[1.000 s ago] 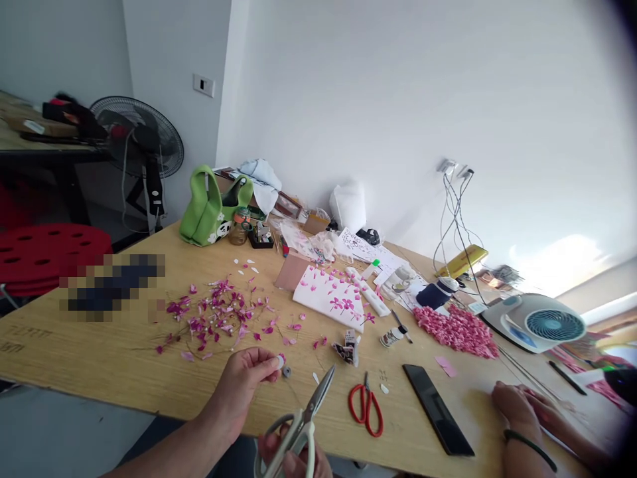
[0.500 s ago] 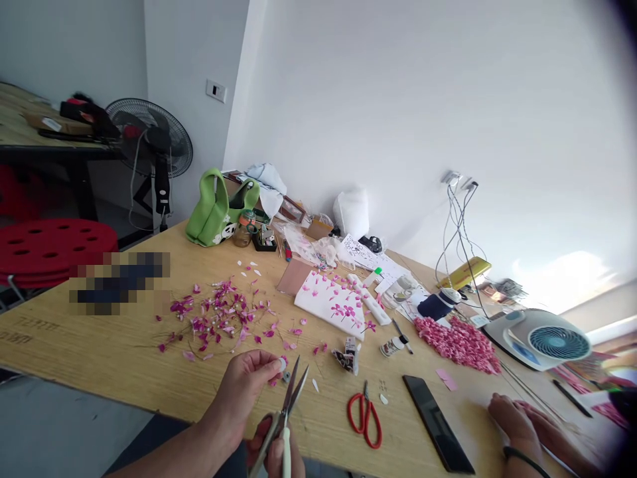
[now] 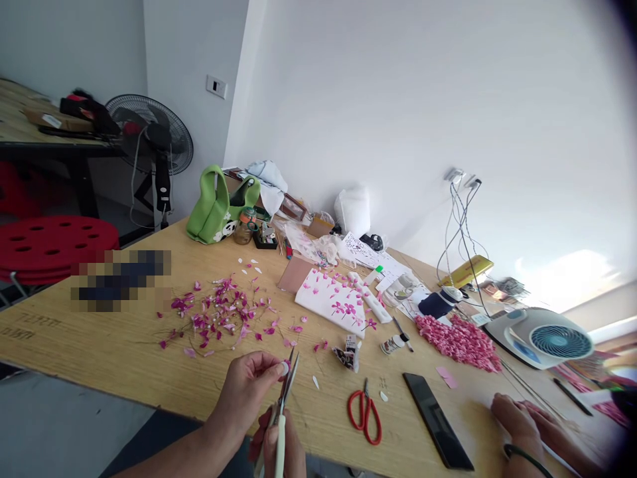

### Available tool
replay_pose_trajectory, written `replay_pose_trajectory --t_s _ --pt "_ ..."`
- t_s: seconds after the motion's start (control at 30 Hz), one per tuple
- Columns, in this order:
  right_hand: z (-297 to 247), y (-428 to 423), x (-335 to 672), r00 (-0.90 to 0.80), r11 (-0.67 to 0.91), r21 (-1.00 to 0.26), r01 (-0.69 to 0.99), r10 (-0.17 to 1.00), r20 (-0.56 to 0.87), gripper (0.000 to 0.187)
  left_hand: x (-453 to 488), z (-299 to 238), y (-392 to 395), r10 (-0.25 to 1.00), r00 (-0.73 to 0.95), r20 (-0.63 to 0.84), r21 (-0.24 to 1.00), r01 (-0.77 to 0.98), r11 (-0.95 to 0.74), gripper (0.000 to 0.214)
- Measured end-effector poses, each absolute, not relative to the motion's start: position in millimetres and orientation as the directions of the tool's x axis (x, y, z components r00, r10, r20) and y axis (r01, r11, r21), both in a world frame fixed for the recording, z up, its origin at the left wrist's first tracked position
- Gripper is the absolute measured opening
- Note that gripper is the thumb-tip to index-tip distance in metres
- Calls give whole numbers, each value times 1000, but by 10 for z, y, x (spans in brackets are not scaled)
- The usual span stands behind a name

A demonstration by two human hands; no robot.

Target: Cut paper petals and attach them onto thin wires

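Observation:
Between thumb and fingertips my left hand [image 3: 249, 385] pinches a small pale petal piece [image 3: 285, 368] with a bit of pink at its edge. Wrapped round the cream handles of a pair of scissors [image 3: 283, 411] is my right hand [image 3: 283, 441]. The narrow blades point up and away, slightly parted, close beside the petal piece; whether they touch it I cannot tell. Beyond my hands lies a loose heap of magenta petals and thin stems [image 3: 219, 312]. To the right, red-handled scissors [image 3: 365, 415] rest on the table near a white petal [image 3: 383, 396].
A dark phone [image 3: 438, 421] lies right of the red scissors. At the far right another person's hands [image 3: 517, 421] rest on the table. Farther back are a small bottle [image 3: 393, 344], a petal-covered white pad [image 3: 328, 302], pink flower pieces [image 3: 458, 342], a desk fan [image 3: 542, 337] and a green bag [image 3: 216, 216].
The scissor blades have closed from a wide gap to a narrow one, and the scissors have shifted slightly up beside the petal piece. My left hand stays nearly in place.

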State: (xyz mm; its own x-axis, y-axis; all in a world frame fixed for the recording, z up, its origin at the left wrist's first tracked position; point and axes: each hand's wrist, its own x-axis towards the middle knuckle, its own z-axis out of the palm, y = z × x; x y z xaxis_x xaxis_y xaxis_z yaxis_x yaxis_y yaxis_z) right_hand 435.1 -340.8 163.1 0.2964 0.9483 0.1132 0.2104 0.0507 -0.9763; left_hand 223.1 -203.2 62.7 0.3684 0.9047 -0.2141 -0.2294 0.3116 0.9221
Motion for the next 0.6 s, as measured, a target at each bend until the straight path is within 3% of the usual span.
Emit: replay_pose_trajectory --t_s 0.07,0.2,0.3,0.43,0.5,0.6 --pt "1813 -3572 4961 355 69 -970 234 922 151 20 2232 622 -2031 903 376 -209 925 -225 308 18" --pt "1754 -3813 5912 570 94 -864 495 715 404 21 2240 632 -2028 903 372 -214 925 -221 310 18" --pt "1677 -3848 6086 588 88 -847 523 682 434 15 2243 643 -2028 901 377 -217 920 -230 318 18" --pt "1599 -3639 5243 466 153 -932 329 832 301 13 2245 640 -2035 903 373 -212 920 -236 314 18" --pt "1460 -3477 4574 372 68 -979 192 918 137 16 2248 634 -2037 903 372 -214 916 -244 317 17" --pt "1154 -3256 3726 313 -4 -986 167 949 50 16 2255 618 -2037 901 379 -212 910 -259 323 17"
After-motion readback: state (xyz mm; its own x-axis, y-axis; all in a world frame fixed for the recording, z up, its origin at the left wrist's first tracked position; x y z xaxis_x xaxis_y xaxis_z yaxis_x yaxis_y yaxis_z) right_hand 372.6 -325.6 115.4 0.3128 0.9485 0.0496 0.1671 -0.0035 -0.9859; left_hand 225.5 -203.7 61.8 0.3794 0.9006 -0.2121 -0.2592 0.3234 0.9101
